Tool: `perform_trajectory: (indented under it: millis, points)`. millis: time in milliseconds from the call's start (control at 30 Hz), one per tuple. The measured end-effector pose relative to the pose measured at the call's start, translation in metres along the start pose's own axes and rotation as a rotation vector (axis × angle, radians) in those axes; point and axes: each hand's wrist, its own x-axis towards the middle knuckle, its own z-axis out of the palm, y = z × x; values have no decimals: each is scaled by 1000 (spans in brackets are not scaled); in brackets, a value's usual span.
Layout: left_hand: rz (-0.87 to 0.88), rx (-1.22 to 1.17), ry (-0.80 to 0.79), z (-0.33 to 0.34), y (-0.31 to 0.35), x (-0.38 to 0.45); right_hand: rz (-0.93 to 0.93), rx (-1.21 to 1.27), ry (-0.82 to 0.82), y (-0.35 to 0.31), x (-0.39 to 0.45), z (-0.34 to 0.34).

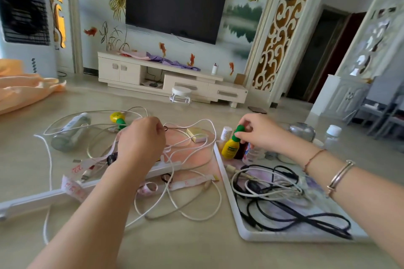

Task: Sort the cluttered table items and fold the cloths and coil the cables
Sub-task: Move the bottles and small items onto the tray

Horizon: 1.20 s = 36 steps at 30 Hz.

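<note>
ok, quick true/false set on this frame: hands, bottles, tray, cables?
1. The right hand grips the green cap of a yellow bottle. True.
2. That bottle stands on the tray. True.
3. The left hand is empty and flat on the table. False: it pinches a small black loop above the white cables.
4. The black cables lie on the bare table. False: they lie in the tray.
5. A second yellow bottle lies on the table left of the left hand. True.
6. The TV is on. False: the TV is dark.
</note>
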Motion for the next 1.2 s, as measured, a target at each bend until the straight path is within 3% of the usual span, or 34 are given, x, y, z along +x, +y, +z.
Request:
perform_trajectory:
  millis: [233, 500, 700, 933, 1100, 1200]
  points:
    - [-5, 8, -6, -1, 0, 3, -7, -188, 52, -3, 5, 10]
    - [-23, -63, 9, -7, -3, 2, -67, -235, 160, -10, 7, 7]
    - [-78, -240, 109, -27, -16, 6, -259, -183, 326, -47, 21, 10]
    - [-333, -331, 305, -67, -56, 14, -297, 44, 31, -113, 84, 67]
    - [-455, -338, 192, -70, -77, 24, -283, 55, -111, -139, 126, 119]
    - [-517, -362, 195, -75, -90, 29, -279, 71, -74, -153, 146, 140]
